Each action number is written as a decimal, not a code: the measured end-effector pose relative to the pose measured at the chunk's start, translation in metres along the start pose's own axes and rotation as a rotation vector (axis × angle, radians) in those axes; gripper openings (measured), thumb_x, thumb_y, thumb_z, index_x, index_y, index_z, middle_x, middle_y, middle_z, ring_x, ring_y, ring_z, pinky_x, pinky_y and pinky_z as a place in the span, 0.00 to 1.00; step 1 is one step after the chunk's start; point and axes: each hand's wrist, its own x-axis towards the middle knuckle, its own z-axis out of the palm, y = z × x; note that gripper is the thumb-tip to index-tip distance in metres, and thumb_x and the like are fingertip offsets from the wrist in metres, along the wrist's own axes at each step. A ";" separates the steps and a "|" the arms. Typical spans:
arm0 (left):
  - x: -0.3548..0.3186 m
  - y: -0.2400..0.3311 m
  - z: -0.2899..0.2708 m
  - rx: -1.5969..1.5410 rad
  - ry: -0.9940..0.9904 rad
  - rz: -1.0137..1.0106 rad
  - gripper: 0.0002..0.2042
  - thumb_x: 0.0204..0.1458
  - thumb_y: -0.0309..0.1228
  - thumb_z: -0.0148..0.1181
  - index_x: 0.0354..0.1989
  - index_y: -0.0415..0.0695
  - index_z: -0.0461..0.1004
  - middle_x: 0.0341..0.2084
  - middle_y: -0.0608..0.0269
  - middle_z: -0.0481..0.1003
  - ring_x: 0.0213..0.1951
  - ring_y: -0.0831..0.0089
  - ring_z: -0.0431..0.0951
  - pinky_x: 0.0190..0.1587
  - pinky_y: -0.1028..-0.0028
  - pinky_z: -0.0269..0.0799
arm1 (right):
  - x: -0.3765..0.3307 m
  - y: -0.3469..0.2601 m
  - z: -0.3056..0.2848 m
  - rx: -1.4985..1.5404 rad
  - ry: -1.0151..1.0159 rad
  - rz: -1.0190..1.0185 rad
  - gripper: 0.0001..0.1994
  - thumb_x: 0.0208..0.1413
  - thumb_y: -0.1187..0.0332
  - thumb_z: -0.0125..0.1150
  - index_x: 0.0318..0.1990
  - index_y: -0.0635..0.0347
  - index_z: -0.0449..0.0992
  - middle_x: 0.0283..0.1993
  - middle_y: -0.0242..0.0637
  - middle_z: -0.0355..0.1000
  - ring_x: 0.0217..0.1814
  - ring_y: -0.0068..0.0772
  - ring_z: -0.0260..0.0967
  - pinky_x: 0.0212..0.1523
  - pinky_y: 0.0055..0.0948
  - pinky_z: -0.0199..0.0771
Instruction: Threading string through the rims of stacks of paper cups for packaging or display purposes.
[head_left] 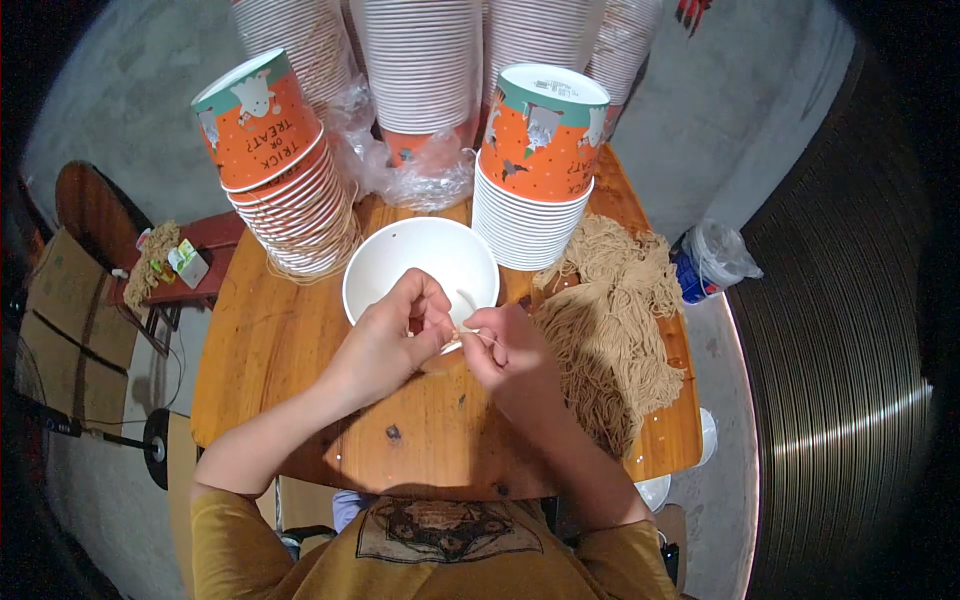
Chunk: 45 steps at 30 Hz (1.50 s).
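Note:
A paper bucket [415, 245], white inside, stands mouth up at the middle of the wooden table, with a small hole near its far rim. At its near rim my left hand [390, 335] and my right hand [512, 362] meet, fingertips pinched together. Between them runs a thin tan cord [480, 336], held by both hands. My fingers partly hide the cord and the bucket's near rim, so I cannot tell whether the cord passes through a hole there. A large heap of loose tan cords [615, 345] lies to the right of my right hand.
Orange-and-green buckets are stacked upside down at left [298, 215], with cords hanging about them, and at right [533, 220]. Taller bucket stacks [420, 60] in plastic wrap [430, 180] stand behind. A red bench [212, 250] is left of the table [270, 400]; a lidded pail [705, 262] stands right.

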 end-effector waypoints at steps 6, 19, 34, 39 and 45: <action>0.001 -0.002 0.000 0.021 -0.008 -0.016 0.09 0.54 0.22 0.56 0.38 0.41 0.62 0.25 0.71 0.65 0.29 0.83 0.65 0.32 0.80 0.65 | 0.011 -0.004 -0.016 -0.324 -0.084 -0.347 0.10 0.44 0.79 0.65 0.34 0.56 0.75 0.30 0.33 0.68 0.27 0.31 0.70 0.25 0.28 0.71; -0.003 0.004 0.000 -0.043 -0.060 -0.075 0.11 0.54 0.20 0.54 0.39 0.42 0.58 0.28 0.67 0.66 0.31 0.81 0.67 0.33 0.78 0.67 | 0.041 -0.010 -0.029 -0.471 -0.331 -0.771 0.08 0.42 0.74 0.62 0.31 0.60 0.71 0.26 0.36 0.64 0.26 0.34 0.70 0.20 0.30 0.69; -0.003 0.006 0.004 0.227 -0.015 0.127 0.13 0.53 0.18 0.52 0.41 0.41 0.55 0.29 0.59 0.67 0.30 0.71 0.72 0.33 0.71 0.71 | 0.070 -0.021 -0.034 -0.144 -0.802 0.374 0.11 0.50 0.64 0.56 0.33 0.64 0.74 0.26 0.40 0.72 0.28 0.28 0.69 0.29 0.30 0.68; -0.001 0.005 0.002 0.130 -0.016 0.068 0.13 0.53 0.18 0.52 0.41 0.42 0.54 0.29 0.60 0.67 0.31 0.74 0.72 0.32 0.72 0.73 | 0.062 -0.014 -0.038 0.025 -0.710 0.298 0.11 0.52 0.64 0.57 0.35 0.63 0.74 0.27 0.38 0.73 0.27 0.25 0.69 0.29 0.30 0.68; 0.000 0.003 0.002 0.164 -0.017 0.061 0.13 0.53 0.17 0.52 0.40 0.41 0.55 0.30 0.59 0.67 0.31 0.74 0.72 0.32 0.72 0.74 | 0.054 -0.020 -0.035 -0.116 -0.638 0.123 0.11 0.52 0.62 0.59 0.33 0.61 0.74 0.26 0.39 0.73 0.26 0.32 0.71 0.29 0.32 0.70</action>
